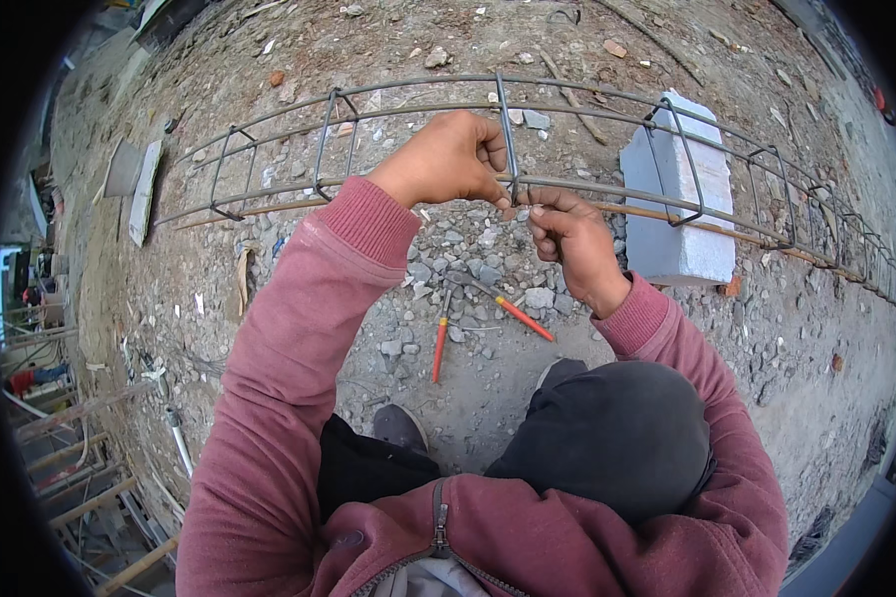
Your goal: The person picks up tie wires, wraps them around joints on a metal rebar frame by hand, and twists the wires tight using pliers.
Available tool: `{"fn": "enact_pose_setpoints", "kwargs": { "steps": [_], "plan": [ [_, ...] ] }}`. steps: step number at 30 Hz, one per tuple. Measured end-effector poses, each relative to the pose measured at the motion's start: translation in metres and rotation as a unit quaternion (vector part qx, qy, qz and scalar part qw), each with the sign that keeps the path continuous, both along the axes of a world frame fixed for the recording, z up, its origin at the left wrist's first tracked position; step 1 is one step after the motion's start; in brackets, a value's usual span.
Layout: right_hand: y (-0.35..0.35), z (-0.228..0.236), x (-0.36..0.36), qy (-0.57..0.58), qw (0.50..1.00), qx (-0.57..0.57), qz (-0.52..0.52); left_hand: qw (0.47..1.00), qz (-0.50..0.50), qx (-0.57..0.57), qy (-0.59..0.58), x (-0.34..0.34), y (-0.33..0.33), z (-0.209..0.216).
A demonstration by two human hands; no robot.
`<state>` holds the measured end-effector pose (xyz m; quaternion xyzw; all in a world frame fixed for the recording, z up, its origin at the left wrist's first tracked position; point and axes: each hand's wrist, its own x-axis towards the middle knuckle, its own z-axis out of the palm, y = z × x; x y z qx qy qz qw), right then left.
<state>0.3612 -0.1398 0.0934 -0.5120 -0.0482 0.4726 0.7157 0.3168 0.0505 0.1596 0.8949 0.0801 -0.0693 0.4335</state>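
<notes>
A long cage of steel rebar [388,111], held together by square stirrups, stretches across in front of me. At the near lower corner of one upright stirrup [505,119], both my hands meet. My left hand [448,159] reaches over the bars from the left, its fingers curled in beside the stirrup and its thumb low at the joint. My right hand [575,244] is closed just right of that joint, thumb against fingers under the near bar. Whatever the fingertips pinch is too small to make out. Pincers [498,298] with orange-red handles lie spread on the gravel below.
A white block [702,179] sits under the cage on the right. Another support with a pale board [145,194] stands near its left end. Stones and rubble [538,297] cover the ground by my shoes [400,428]. Timber poles [90,507] show at the lower left.
</notes>
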Motion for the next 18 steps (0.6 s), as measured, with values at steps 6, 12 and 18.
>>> {"fn": "enact_pose_setpoints", "kwargs": {
  "steps": [6, 12, 18],
  "plan": [
    [0.003, 0.006, 0.001, -0.014, 1.000, -0.005, -0.009, 0.973, 0.019, 0.215, -0.085, -0.009, -0.014, -0.007],
    [0.004, 0.009, 0.000, -0.039, 0.999, -0.023, -0.024, 0.924, 0.116, 0.359, -0.067, -0.018, -0.040, -0.017],
    [0.005, 0.010, -0.002, -0.052, 0.998, -0.033, -0.030, 0.914, 0.133, 0.383, -0.018, -0.021, -0.041, -0.010]
  ]
}}
